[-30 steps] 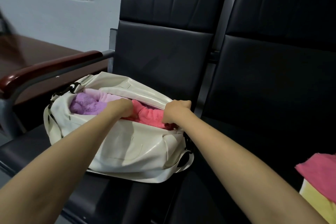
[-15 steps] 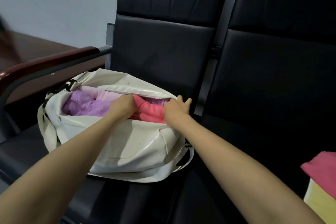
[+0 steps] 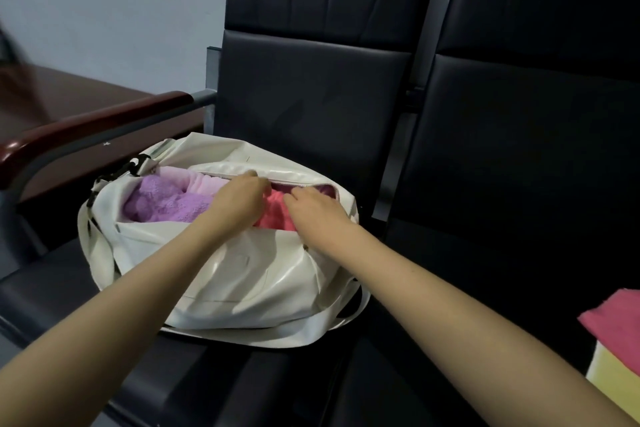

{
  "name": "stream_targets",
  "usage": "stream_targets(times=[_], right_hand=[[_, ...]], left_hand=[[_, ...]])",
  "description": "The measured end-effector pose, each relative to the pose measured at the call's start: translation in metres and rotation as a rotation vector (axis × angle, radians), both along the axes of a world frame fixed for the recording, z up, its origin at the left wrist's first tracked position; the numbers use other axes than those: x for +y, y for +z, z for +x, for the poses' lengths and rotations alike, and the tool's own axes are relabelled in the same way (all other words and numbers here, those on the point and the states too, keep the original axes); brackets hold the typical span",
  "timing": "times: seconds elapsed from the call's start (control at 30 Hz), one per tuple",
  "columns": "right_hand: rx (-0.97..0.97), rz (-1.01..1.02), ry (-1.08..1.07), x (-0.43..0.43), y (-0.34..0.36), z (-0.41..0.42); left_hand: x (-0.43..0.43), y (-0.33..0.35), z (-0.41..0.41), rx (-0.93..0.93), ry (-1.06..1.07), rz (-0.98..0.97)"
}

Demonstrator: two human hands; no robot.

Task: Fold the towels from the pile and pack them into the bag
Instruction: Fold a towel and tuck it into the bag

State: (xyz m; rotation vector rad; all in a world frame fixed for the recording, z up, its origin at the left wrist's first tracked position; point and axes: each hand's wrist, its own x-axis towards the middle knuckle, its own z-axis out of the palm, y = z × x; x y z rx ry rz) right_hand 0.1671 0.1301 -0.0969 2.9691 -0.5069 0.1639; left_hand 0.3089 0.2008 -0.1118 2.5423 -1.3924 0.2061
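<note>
A white bag (image 3: 242, 274) lies unzipped on the left black seat. Inside it are a purple towel (image 3: 162, 201), a pale pink towel (image 3: 199, 180) behind that, and a coral-red towel (image 3: 275, 215) at the right end. My left hand (image 3: 239, 199) reaches into the opening, its fingers curled down over the coral-red towel's left edge, fingertips hidden. My right hand (image 3: 315, 210) rests on the same towel's right part with fingers stretched leftward, pressing it down. The towel pile shows at the right edge: a pink-red towel (image 3: 613, 319) on a yellow towel (image 3: 613, 371).
Two black padded chairs (image 3: 502, 166) stand side by side against a pale wall. A dark red wooden armrest (image 3: 86, 128) runs along the bag's left. Behind it is a brown table top (image 3: 52, 97). The bag's strap (image 3: 294, 336) loops onto the seat in front.
My right hand has left the bag's far rim and come down onto the coral-red towel. My left hand has pushed deeper into the opening. The towel sits lower in the bag.
</note>
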Motion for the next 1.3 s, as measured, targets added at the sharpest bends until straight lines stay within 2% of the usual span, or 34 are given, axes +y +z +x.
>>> stream_targets(times=[0.13,0.23,0.3,0.4,0.53,0.67,0.77,0.97,1.13,1.3], right_hand=[[0.245,0.016,-0.151,-0.019,-0.019,0.013],[0.338,-0.005,-0.217,-0.024,-0.022,0.024],[0.328,0.025,-0.228,-0.025,-0.021,0.026],[0.184,0.08,-0.126,-0.019,-0.008,0.011],[-0.11,0.165,-0.027,-0.011,0.016,-0.047],[-0.331,0.226,-0.129,-0.009,0.033,-0.138],[-0.405,0.237,-0.276,-0.011,0.04,-0.217],[-0.518,0.23,-0.603,-0.023,0.029,-0.366],[-0.4,0.331,-0.922,-0.039,0.002,-0.455],[-0.338,0.394,-1.139,-0.048,-0.027,-0.506]], left_hand=[[0.005,-0.011,0.002,0.175,-0.097,0.22],[0.005,-0.013,0.002,0.261,-0.083,0.257],[0.004,-0.009,-0.003,0.283,-0.062,0.249],[0.009,-0.001,-0.012,0.356,-0.037,0.115],[0.02,0.01,-0.033,0.457,-0.017,-0.214],[0.02,0.016,-0.095,0.528,-0.125,-0.41],[0.01,0.021,-0.157,0.574,-0.241,-0.469],[-0.029,0.026,-0.293,0.61,-0.519,-0.328],[-0.063,0.009,-0.389,0.626,-0.708,-0.178],[-0.098,-0.022,-0.452,0.584,-0.778,0.006]])
